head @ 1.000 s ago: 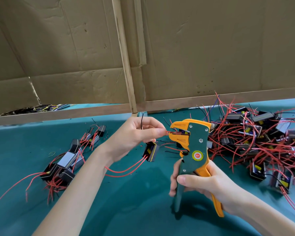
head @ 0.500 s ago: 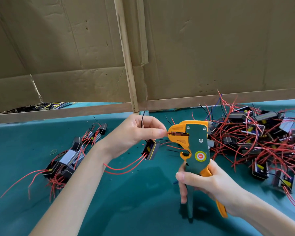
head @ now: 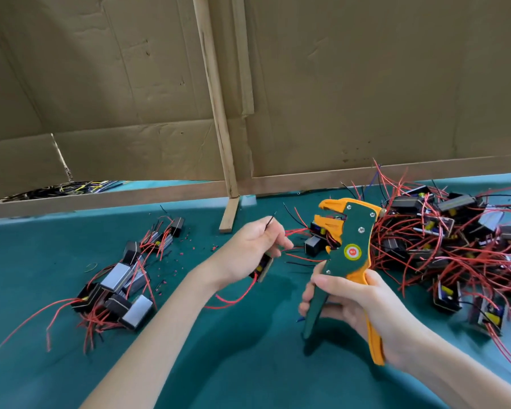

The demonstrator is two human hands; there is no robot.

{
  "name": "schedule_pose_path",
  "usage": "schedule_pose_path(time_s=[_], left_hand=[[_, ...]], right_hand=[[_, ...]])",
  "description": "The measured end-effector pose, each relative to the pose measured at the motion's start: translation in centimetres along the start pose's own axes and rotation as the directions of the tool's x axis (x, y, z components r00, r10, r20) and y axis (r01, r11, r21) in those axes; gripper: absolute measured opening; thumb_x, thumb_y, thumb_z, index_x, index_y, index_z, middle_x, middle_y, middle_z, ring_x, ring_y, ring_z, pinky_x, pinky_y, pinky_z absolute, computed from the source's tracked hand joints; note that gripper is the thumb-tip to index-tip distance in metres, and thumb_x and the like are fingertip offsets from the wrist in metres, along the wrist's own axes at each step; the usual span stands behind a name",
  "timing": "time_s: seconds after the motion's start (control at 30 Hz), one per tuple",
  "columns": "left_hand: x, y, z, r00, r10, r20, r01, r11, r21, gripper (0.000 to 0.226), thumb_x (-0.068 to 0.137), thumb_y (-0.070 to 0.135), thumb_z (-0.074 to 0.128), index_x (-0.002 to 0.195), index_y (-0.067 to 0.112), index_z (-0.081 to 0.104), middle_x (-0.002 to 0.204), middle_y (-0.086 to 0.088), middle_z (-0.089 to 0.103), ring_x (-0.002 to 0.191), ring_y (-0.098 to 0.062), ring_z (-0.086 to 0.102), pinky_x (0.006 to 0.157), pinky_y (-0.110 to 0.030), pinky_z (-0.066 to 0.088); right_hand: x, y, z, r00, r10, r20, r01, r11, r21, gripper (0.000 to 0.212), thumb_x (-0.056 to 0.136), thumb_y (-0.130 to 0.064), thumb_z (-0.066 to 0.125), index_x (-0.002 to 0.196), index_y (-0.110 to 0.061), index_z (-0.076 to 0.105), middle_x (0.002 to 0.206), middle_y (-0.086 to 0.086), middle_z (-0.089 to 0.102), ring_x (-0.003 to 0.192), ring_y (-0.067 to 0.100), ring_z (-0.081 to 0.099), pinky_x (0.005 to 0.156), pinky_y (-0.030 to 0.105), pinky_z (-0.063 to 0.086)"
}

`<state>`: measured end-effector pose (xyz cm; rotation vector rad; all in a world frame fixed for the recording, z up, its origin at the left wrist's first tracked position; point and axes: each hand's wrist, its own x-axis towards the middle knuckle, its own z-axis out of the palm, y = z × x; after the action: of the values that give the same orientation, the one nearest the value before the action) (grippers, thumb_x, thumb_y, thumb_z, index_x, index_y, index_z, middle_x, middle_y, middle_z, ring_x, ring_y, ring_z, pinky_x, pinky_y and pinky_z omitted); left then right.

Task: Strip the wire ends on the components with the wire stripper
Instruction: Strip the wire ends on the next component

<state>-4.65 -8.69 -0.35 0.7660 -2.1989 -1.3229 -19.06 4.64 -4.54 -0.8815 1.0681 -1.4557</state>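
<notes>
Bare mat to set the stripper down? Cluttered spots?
Bare mat along the near edge, between the left forearm and right forearm. Also far left, between the wooden rail and the small pile. Crowded: the big heap of red-wired components right of the wire stripper; insulation scraps dot the mat between the small pile and left hand.

- The stripper [head: 351,249] stands upright over the table [head: 248,364], in the right hand [head: 357,305].
- Just left of the stripper: the left hand [head: 254,249] holding a component [head: 263,268].
- Well left of the stripper: a small pile [head: 124,284].
- Right of and behind the stripper: a big pile [head: 455,246].
- Behind the stripper: a cardboard wall [head: 366,84].
</notes>
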Motion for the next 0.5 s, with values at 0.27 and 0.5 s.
schedule_pose_path(time_s=[0.27, 0.5], left_hand=[[0.7, -3.9, -0.4, 0.989, -0.12, -0.09, 0.15, 0.789, 0.596, 0.024, 0.104, 0.023, 0.033, 0.099, 0.015, 0.056, 0.11, -0.001, 0.036, 0.106, -0.015, 0.033, 0.085, -0.024, 0.026], [0.8, -4.1, -0.8, 0.984, 0.054, -0.171, 0.034, 0.878, 0.477, 0.028, 0.101, 0.012, 0.043, 0.116, 0.017, 0.066, 0.097, 0.003, 0.041, 0.088, -0.007, 0.048, 0.078, -0.014, 0.032]], right_hand=[[0.4, 0.4, -0.5, 1.0, -0.008, -0.016, 0.009, 0.999, 0.044, 0.01, 0.07, -0.015, 0.073, 0.078, -0.009, 0.075, 0.08, 0.024, 0.067, 0.074, 0.042, 0.068, 0.069, 0.044, 0.058], [0.8, 0.8, -1.0, 0.999, 0.018, 0.044, -0.019, 1.0, 0.008, 0.024, 0.062, -0.024, 0.082, 0.08, -0.01, 0.074, 0.083, 0.024, 0.068, 0.077, 0.043, 0.069, 0.071, 0.044, 0.058]])
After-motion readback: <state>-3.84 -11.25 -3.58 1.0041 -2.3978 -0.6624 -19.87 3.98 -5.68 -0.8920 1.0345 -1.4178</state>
